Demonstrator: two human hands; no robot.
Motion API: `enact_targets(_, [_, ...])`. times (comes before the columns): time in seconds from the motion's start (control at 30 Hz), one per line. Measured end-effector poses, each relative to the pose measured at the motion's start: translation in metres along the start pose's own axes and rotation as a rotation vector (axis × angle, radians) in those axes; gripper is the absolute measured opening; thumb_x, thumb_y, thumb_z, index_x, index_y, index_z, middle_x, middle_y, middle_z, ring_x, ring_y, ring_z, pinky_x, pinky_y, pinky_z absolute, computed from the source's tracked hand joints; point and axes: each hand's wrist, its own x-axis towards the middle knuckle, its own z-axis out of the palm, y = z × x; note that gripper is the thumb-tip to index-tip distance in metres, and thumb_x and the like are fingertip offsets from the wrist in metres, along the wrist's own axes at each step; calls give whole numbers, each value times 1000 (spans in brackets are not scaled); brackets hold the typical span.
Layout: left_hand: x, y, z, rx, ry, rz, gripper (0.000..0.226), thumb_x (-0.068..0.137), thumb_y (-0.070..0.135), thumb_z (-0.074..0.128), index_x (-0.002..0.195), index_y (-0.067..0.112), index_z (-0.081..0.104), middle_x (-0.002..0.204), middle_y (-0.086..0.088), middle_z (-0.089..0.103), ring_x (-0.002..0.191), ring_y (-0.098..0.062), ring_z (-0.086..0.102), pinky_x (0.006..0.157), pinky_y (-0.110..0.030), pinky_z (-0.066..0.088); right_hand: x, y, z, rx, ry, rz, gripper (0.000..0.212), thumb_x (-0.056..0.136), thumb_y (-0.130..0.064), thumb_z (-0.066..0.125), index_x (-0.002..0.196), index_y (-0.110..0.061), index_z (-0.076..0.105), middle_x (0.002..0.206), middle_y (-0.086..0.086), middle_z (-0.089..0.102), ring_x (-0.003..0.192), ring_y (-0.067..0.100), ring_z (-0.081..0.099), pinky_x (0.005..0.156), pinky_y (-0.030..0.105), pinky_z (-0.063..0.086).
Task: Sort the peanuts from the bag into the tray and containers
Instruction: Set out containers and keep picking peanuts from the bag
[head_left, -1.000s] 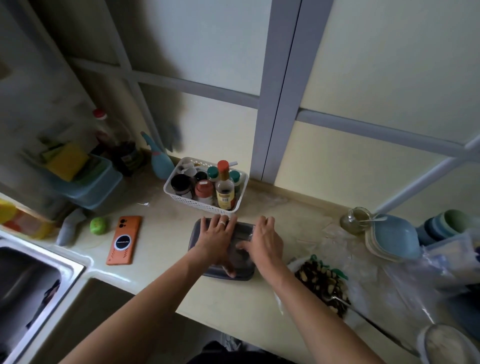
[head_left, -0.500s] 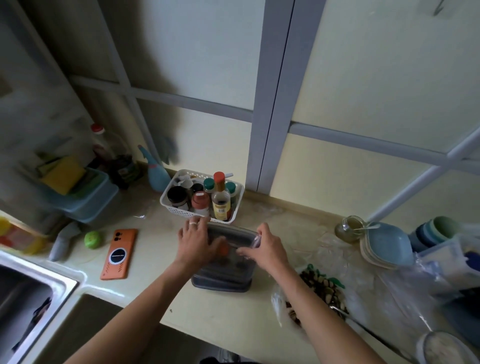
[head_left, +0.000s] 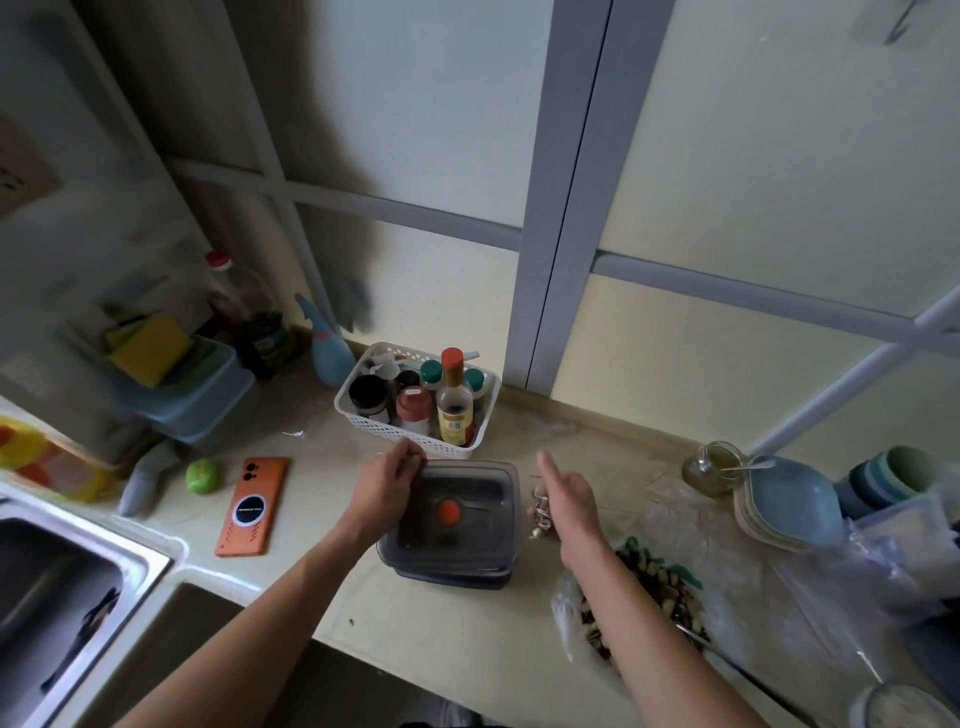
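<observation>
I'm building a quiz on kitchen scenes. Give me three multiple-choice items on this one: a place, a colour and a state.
1. Where does the bag lie from the container?
A) to its right
B) to its left
C) behind it

2. What colour is the phone?
A) green
B) orange
C) white

3. What is the left hand doing?
A) lying flat on the phone
B) hanging free
C) holding the container's edge

Answers:
1 A: the bag of peanuts lies on the counter to the right of the container.
2 B: the phone's back is plainly orange.
3 C: the left hand's fingers curl over the container's far left edge.
</observation>
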Motion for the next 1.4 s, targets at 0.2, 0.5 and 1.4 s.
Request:
enact_targets(0.2, [3, -18, -7, -398, 121, -105, 22, 105, 10, 45, 87, 15, 57, 71, 5, 53, 67, -15, 45, 62, -33, 37, 0, -10, 2, 242, -7, 14, 17, 94, -18, 52, 100, -3, 58, 85, 16, 66, 66, 27, 63, 50, 30, 48])
enact_targets(0.5, [1, -37, -29, -676, 370, -410, 27, 108, 8, 39, 83, 11, 50, 76, -8, 49, 58, -17, 38, 55, -29, 31, -17, 10, 41, -280, -70, -445, 23, 88, -34, 81, 94, -31, 59, 97, -11, 73, 89, -2, 67, 70, 9, 46])
enact_targets(1.4, [-1, -21, 13, -106, 98, -328, 54, 84, 55, 75, 127, 28, 56, 129, -8, 45, 116, -22, 46, 108, -41, 43, -7, 34, 18, -399, -41, -61, 58, 92, -66, 59, 108, -10, 53, 111, 9, 63, 96, 23, 60, 84, 38, 50])
